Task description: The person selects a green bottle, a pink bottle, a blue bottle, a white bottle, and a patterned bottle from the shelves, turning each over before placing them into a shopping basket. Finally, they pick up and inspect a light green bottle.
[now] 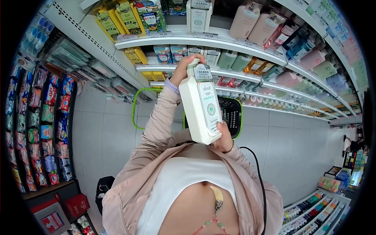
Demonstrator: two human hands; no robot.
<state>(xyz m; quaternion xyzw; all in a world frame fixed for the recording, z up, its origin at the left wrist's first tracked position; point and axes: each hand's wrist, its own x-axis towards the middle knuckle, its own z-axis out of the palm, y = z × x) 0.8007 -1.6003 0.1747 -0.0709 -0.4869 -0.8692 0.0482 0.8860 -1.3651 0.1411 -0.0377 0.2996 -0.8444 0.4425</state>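
Observation:
A large white pump bottle [200, 107] with ribbed sides, a pale label reading "abor" and a grey-green neck tag is held tilted in front of my chest. My left hand [187, 67] is closed around its top at the neck, partly hidden behind the bottle. Lower down, my right hand [224, 138] grips the bottom corner, its thumb on the front face. Behind the bottle, a black shopping basket [234, 117] with a green rim stands on the floor, partly covered by the bottle and my arms.
Curved store shelves [231, 43] ahead carry several rows of bottles, among them a similar white bottle [198, 17] and yellow packs [117, 19]. A rack of colourful snack packets [49, 117] stands to the left. Grey tiled floor [274, 149] lies below, and a black cable [258, 168] hangs by my right side.

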